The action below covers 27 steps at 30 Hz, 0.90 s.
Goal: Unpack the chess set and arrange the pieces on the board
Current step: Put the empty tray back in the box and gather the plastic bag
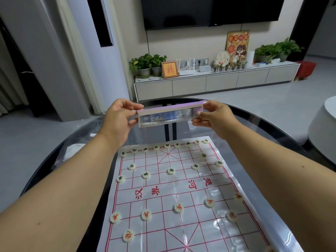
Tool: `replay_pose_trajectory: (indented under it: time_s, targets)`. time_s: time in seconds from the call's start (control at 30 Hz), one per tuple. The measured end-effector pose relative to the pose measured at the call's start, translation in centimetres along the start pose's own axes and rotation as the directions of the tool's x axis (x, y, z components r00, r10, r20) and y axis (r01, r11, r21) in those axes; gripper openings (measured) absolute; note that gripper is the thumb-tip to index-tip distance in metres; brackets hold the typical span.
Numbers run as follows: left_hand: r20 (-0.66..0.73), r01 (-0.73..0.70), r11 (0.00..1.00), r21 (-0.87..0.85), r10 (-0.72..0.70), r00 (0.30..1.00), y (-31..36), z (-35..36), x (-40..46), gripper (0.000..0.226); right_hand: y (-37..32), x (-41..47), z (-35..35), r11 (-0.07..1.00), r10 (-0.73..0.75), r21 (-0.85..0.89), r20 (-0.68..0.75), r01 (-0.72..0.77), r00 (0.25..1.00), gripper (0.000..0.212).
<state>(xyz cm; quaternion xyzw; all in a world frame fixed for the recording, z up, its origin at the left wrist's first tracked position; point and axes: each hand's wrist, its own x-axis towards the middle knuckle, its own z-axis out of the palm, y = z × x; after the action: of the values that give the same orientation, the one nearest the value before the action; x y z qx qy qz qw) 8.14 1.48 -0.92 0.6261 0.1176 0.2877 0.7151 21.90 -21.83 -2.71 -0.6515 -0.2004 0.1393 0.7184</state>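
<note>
A long, narrow chess box (169,114) with a purple-white edge and a shiny inside is held up in the air above the far end of the table. My left hand (119,118) pinches its left end and my right hand (213,116) pinches its right end. Below lies the white plastic Chinese chess board (181,190) with red lines. Black-lettered round pieces (171,170) stand on its far half, with a full row along the far edge. Red-lettered pieces (178,208) stand on the near half. What the box holds cannot be made out.
The board lies on a round dark glass table (60,155). A crumpled clear plastic bag (72,151) lies on the table left of the board. Beyond are a TV cabinet (216,81) with plants and frames, and a white seat (323,124) at right.
</note>
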Motion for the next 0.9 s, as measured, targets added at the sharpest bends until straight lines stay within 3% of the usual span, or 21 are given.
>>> replay_pose_trajectory:
  time_s: [0.07, 0.17, 0.23, 0.43, 0.5, 0.7, 0.9]
  targets:
    - [0.027, -0.009, 0.999, 0.036, 0.008, 1.0, -0.2, -0.8, -0.1, 0.041, -0.3, -0.1, 0.2, 1.0, -0.008, 0.013, -0.016, 0.008, 1.0, 0.019]
    - [0.135, -0.043, 0.944, 0.328, -0.001, 0.991, -0.7, -1.7, -0.4, 0.055, -0.5, -0.1, 0.3, 0.999, -0.008, 0.046, -0.015, 0.009, 1.0, 0.019]
    - [0.203, -0.034, 0.914, 0.404, -0.053, 0.978, -0.9, -1.7, -0.8, 0.052, -0.6, -0.2, 0.3, 0.998, 0.001, 0.061, 0.026, -0.003, 1.0, 0.022]
    - [0.08, -0.01, 0.967, 0.253, -0.01, 0.997, -1.3, -0.7, -0.6, 0.032, -0.8, -1.1, 0.0, 0.977, -0.023, 0.208, 0.289, -0.039, 0.957, 0.021]
    - [0.075, -0.024, 0.976, 0.217, 0.008, 0.997, -1.1, -0.4, -0.6, 0.031, -0.9, -1.2, -0.1, 0.992, -0.032, 0.125, 0.267, -0.001, 0.963, 0.033]
    - [0.148, 0.014, 0.988, 0.151, -0.037, 0.988, -0.6, -0.4, -1.1, 0.038, -0.8, -1.3, 0.6, 0.968, -0.194, -0.147, 0.066, 0.202, 0.979, 0.028]
    - [0.244, 0.023, 0.98, 0.197, -0.072, 0.967, 0.2, -1.2, -1.6, 0.06, -0.3, -1.4, 0.4, 0.802, -0.34, -0.484, 0.112, 0.35, 0.934, 0.053]
